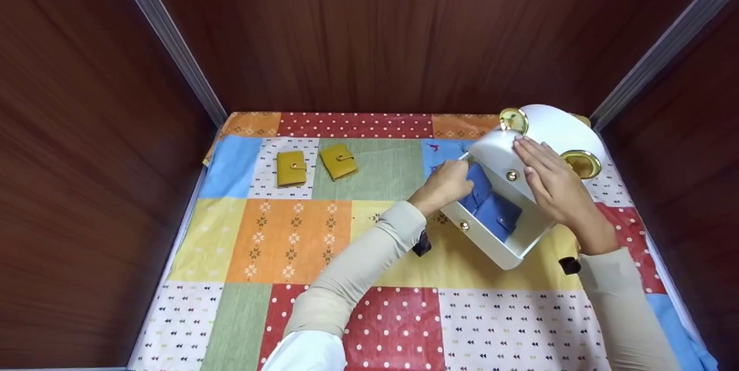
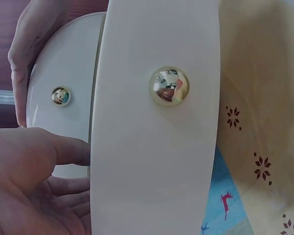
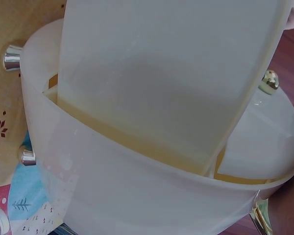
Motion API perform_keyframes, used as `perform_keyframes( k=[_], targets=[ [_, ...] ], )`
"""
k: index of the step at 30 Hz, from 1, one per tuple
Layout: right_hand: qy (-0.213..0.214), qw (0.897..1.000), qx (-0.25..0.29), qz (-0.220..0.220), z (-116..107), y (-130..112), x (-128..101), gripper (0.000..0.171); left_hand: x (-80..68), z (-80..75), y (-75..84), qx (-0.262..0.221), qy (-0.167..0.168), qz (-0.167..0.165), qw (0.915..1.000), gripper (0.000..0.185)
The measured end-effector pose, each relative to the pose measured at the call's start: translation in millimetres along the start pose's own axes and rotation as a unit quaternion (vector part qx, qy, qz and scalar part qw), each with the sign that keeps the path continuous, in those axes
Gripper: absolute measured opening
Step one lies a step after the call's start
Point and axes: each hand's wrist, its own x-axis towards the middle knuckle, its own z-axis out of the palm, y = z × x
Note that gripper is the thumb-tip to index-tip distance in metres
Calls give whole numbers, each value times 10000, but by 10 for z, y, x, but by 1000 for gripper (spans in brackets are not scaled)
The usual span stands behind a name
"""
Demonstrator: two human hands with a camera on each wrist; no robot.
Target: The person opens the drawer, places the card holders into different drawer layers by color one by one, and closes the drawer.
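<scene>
A white drawer box (image 1: 563, 128) with a rounded top stands at the right, its lower drawer (image 1: 485, 238) pulled out toward the front. Two blue snap wallets (image 1: 497, 216) lie inside that drawer. My left hand (image 1: 447, 186) reaches over the drawer's left corner beside the farther wallet. In the left wrist view its fingertips pass behind the drawer front (image 2: 157, 156), so I cannot tell whether they grip a wallet. My right hand (image 1: 548, 183) rests with extended fingers on the box above the upper gold knob (image 1: 511, 175).
Two mustard-yellow snap wallets (image 1: 291, 169) lie side by side at the back left of the patchwork cloth (image 1: 288, 238). Gold oval fittings (image 1: 582, 164) stick out from the box. Dark wood panels (image 1: 358, 36) enclose the back and both sides.
</scene>
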Motion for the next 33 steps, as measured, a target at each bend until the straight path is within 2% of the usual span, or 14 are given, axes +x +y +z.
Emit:
perform_keyframes(
  k=[6,11,24,28,33],
  targets=[
    [47,10000,-15,-60,3,-4,8,51,-47,-37,50,516,403,282,9975,9],
    [80,9999,22,-107,-1,-16,18,51,-75,-93,79,753,801,500,9927,15],
    [-44,10000,61,42,-22,-27,16,51,-98,-157,-19,39,818,374,9959,16],
    [-92,9999,33,109,-31,-32,17,50,-145,-188,-46,-228,819,424,9955,16],
    [-85,9999,5,68,-35,-27,21,50,-226,-233,-95,-260,817,539,9949,17]
  ],
)
